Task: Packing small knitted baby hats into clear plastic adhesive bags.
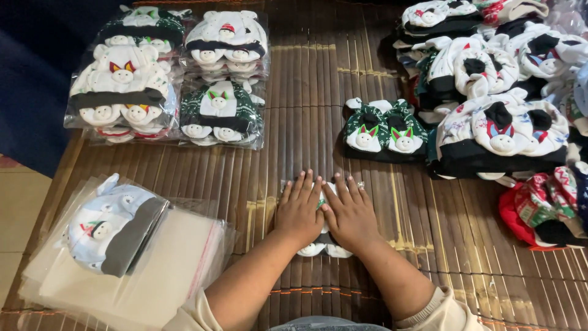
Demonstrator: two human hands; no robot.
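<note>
both hands, left hand [298, 211] and right hand [350, 214], lie flat with each grip released, fingers spread, pressing a clear-bagged white knitted bootie pair [323, 248] onto the brown slatted bamboo tabletop [306, 110]; the palms hide most of it, only the pale toes showing.

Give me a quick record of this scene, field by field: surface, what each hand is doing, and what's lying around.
Surface: bamboo slat mat
Left hand: flat, palm down on a bagged sock pair
Right hand: flat on the same pair, beside the left
Near left: stack of clear bags
Far left: bagged sock bundles
Right: unbagged sock piles
</note>
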